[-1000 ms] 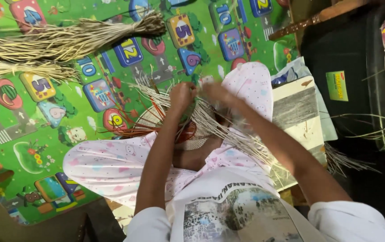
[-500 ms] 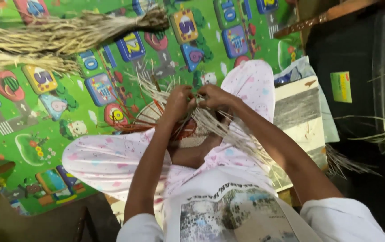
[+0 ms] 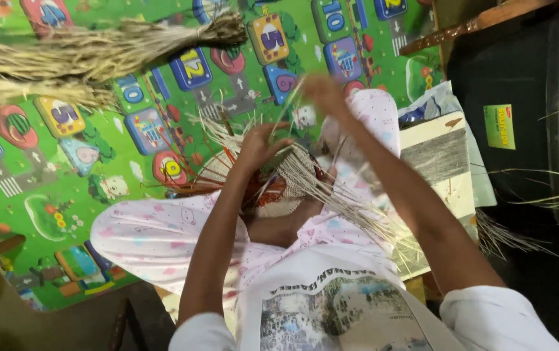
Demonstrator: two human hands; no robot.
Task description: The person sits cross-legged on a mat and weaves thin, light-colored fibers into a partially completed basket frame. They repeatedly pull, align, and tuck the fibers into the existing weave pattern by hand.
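Observation:
A half-woven basket [image 3: 278,187] of pale straw with reddish strands rests on my lap between my knees. My left hand [image 3: 259,147] presses on its upper edge, fingers curled over the weave. My right hand [image 3: 323,93] is raised above and beyond the basket, blurred, pinching a thin straw strand [image 3: 292,110] that runs down to the weave. Loose straw ends [image 3: 351,208] fan out from the basket toward my right side. I wear pink patterned trousers [image 3: 156,237] and a white printed shirt.
A green play mat [image 3: 52,169] with number tiles covers the floor. A tied bundle of dry straw [image 3: 97,52] lies at the upper left. A block with paper on it [image 3: 435,156] sits at right, beside a dark surface [image 3: 520,78] and a wooden stick [image 3: 474,26].
My right hand has lifted away from the basket, up and outward, drawing a strand with it. My left hand has stayed on the weave.

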